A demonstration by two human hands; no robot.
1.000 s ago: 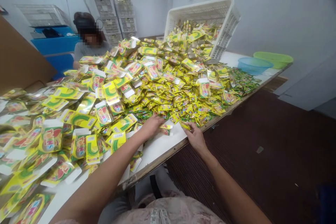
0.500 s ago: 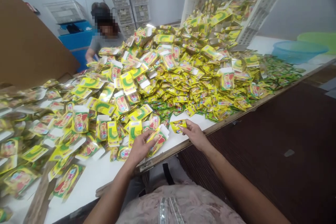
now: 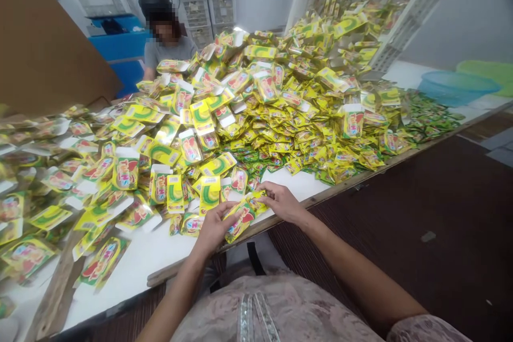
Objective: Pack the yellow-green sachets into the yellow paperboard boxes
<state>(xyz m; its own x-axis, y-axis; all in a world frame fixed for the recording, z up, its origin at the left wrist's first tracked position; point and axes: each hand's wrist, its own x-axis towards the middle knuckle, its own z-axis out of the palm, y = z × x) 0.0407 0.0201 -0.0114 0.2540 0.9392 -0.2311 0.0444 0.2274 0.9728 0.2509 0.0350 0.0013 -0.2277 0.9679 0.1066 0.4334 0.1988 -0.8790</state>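
Note:
My left hand (image 3: 216,227) is closed round a small yellow and green printed carton (image 3: 239,223), tilted above the table's front edge. Pinched in my right hand (image 3: 280,202) is a small yellow sachet (image 3: 258,200), which meets the carton's upper end. Whether the sachet's tip is inside the carton I cannot tell. Just beyond my hands lie many flat yellow cartons (image 3: 208,192) with white flaps. Past my right hand rises a heap of yellow sachets (image 3: 296,139), with green sachets (image 3: 428,112) at its right end.
A tipped white plastic crate (image 3: 385,59) spills cartons onto the heap. Across the table sits another person (image 3: 168,51). A brown board (image 3: 44,43) stands at left, near stacked crates (image 3: 196,0). Blue basin (image 3: 449,88) at right. A wooden edge strip (image 3: 344,184) borders the white tabletop (image 3: 160,251).
My right hand has moved left, bringing the sachet against the carton's upper end. My left hand keeps its grip on the carton. The view has shifted slightly.

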